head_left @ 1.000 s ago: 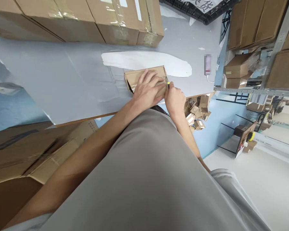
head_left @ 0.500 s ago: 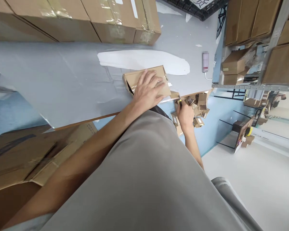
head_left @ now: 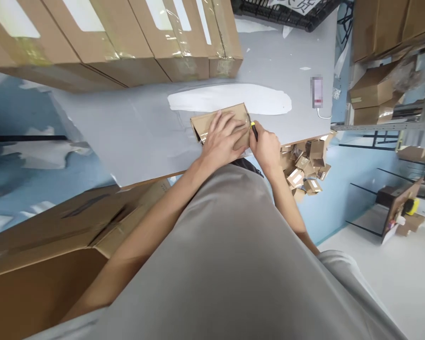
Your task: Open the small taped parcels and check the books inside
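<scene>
A small cardboard box [head_left: 238,111] lies on the grey table [head_left: 141,137] close to its near edge, with a dark gap along its left side. My left hand [head_left: 225,134] rests flat on top of the box, fingers spread. In my right hand [head_left: 267,146] is a box cutter [head_left: 254,128] with a black and yellow handle. Its tip is at the right edge of the box; whether the blade cuts in cannot be made out. Clear tape shines on the box near my left fingers.
Large taped cartons [head_left: 184,66] line the table's far side, beside a black crate [head_left: 286,16]. A white patch [head_left: 230,98] lies behind the small box. A cabled device [head_left: 317,92] is at right. Small boxes [head_left: 306,165] pile below the edge; a big open carton [head_left: 49,278] stands lower left.
My right hand has brought the box cutter up from below the table edge to the box's right side. My left hand stays on the box. The view has shifted somewhat.
</scene>
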Demonstrator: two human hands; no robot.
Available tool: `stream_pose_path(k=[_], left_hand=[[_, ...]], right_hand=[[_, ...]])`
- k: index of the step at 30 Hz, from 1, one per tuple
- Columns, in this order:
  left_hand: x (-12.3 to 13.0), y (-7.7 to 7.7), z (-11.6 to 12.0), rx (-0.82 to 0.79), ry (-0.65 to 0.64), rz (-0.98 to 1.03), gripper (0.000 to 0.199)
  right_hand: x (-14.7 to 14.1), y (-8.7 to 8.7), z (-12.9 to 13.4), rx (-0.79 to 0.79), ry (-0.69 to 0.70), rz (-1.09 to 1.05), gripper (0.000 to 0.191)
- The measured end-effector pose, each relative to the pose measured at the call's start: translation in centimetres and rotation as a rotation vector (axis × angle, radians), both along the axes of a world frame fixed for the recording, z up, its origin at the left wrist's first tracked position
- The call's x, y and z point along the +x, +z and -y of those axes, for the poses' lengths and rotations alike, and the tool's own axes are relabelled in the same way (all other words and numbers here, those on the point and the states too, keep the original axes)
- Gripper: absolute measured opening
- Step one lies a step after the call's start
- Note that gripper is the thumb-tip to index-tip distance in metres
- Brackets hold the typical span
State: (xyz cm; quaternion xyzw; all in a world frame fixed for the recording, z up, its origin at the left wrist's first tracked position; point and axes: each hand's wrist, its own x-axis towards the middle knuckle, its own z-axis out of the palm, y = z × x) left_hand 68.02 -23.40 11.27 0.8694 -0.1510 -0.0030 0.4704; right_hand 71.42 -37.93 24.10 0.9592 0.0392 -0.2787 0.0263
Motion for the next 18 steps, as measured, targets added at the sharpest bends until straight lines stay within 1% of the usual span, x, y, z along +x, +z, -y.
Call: stream_pose_path(k=[3,7,13,18], left_hand=[[-0.2,0.4,-0.2,0.025,-0.003,-0.023,0.049],[-0.4,1.0,-0.1,0.069,0.009,-0.06,0.05],[-0.3,1.6,0.5,0.139,0.087,-0.118,0.041],[-0.3,1.3,0.8,0.202,0.163,-0.133,0.038]], right_hand=[[0.9,0.5,0.2,0.019,-0.007,-0.036,0.05],[1.4,1.0,0.9,0.018,0.022,-0.073,0.042],[1.8,0.1,1.4,0.053,0.07,-0.135,0.04],[3.0,-0.5,1.7,0.112,0.098,-0.178,0.04]])
